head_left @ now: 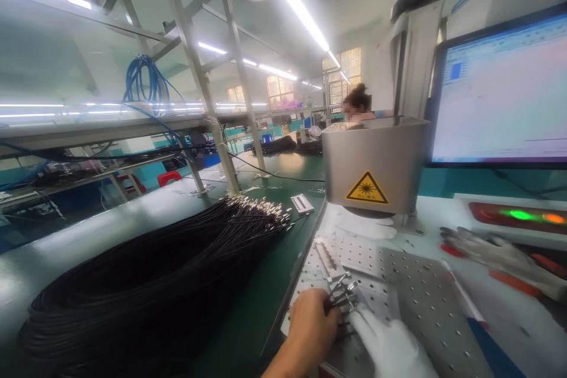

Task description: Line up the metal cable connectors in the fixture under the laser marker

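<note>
My bare left hand [311,320] is closed round several black cables with metal connector ends [345,292], above the perforated metal plate [420,289]. On the right of the same ends is my right hand [390,342] in a white glove, its fingers closed at the connectors. Just beyond the hands a small metal fixture strip [326,257] lies on the plate. A large bundle of black cables [146,271] with silvery ends rests on the green table to the left.
A grey laser head [374,162] with a yellow warning sign hangs over the plate. Grey work gloves [500,257] lie at the right below a monitor [500,94]. A person [357,100] is behind the laser head. Metal shelf posts [188,41] stand at the left.
</note>
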`<state>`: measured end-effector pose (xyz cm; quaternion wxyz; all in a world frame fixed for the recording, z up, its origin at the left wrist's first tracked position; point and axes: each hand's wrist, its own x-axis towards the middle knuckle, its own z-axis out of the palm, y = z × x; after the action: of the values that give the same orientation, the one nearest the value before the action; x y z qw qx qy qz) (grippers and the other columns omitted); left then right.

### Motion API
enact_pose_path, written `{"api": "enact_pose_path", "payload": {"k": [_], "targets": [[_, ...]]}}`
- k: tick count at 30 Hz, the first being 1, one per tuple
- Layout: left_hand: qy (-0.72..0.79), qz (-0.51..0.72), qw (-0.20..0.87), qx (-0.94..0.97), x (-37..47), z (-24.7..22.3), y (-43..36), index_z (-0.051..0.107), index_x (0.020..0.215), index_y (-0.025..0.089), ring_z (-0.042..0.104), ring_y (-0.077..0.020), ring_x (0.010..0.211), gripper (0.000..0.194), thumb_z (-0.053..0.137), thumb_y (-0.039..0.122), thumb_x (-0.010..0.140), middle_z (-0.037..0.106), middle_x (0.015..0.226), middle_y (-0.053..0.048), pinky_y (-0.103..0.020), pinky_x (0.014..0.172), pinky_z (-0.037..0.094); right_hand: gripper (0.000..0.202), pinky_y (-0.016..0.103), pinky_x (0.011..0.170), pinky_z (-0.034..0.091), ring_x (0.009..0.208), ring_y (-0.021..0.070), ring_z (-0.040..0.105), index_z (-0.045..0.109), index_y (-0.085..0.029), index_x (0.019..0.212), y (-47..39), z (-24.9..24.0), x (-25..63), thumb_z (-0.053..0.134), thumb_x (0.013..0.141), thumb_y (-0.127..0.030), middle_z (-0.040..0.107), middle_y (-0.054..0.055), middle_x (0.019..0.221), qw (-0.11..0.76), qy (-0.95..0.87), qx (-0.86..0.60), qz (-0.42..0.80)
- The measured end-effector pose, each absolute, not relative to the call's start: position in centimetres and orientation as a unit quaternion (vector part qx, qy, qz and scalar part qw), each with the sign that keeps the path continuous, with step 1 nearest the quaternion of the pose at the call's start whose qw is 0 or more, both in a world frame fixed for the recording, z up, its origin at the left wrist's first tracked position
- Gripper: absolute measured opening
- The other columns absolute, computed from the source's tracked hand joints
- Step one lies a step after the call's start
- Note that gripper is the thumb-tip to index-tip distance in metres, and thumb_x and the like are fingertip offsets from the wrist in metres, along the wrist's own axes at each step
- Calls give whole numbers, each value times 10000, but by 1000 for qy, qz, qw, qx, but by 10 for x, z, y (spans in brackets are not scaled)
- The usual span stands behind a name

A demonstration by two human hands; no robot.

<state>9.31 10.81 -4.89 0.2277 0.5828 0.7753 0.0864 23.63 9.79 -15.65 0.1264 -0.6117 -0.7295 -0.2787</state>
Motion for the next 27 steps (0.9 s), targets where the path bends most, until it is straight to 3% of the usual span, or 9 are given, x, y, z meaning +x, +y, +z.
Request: {"api": "enact_pose_path", "payload": {"k": [6,9,11,14,16,18,20,22,27], "targets": [[776,80,254,572,89,-52,111,602,945,131,230,56,681,386,439,427,760,560,962,23,-169,683,125,668,112,668,203,762,-29,331,505,-551,1269,107,-144,230,116,897,-154,422,-96,1320,108,-758,-640,-61],[781,70,261,563,91,-54,111,613,962,145,212,50,693,396,454,442,754,559,988,23,-161,695,112,648,179,702,45,703,-31,125,542,-521,1228,101,-121,232,151,878,-141,472,-36,1223,108,-753,-648,35],[779,78,259,566,93,-56,111,620,983,158,171,48,703,382,451,432,777,553,1030,20,-155,718,90,618,203,736,19,726,-3,3,526,-514,1237,97,-102,235,193,868,-147,480,15,1128,94,-739,-660,98],[778,98,251,567,94,-58,110,621,1001,146,115,49,713,359,461,394,796,541,1082,5,-155,737,62,637,204,756,22,749,7,-10,524,-483,1230,93,-85,235,127,870,-139,464,37,1094,52,-727,-667,153],[775,109,277,558,92,-57,109,618,991,133,182,64,717,365,467,396,788,546,1054,7,-141,719,84,713,173,746,69,764,-12,85,506,-499,1254,95,-88,231,45,860,-125,441,-13,1233,32,-735,-661,149],[761,130,302,559,88,-55,110,620,972,118,268,77,732,383,478,419,783,553,1005,14,-114,692,122,771,136,792,254,868,-3,277,452,-571,1282,99,-98,225,-5,847,-128,350,-97,1374,12,-728,-676,117],[745,154,305,573,84,-52,110,619,936,90,288,87,719,401,471,438,800,552,945,15,-101,661,134,778,265,952,416,1047,82,390,417,-617,1281,103,-111,219,6,834,-130,278,-144,1422,6,-710,-700,75],[730,186,304,583,81,-49,112,609,925,74,277,96,682,413,454,441,817,545,899,13,-90,631,146,763,365,1043,435,1134,129,405,384,-627,1301,104,-121,215,98,807,-120,234,-151,1444,15,-704,-709,38],[705,248,342,569,81,-47,115,565,1066,136,285,93,602,408,475,409,776,510,806,27,-63,572,188,647,298,973,492,1048,102,512,386,-635,1293,105,-135,209,137,873,-210,369,-51,1370,27,-677,-735,15]]}}
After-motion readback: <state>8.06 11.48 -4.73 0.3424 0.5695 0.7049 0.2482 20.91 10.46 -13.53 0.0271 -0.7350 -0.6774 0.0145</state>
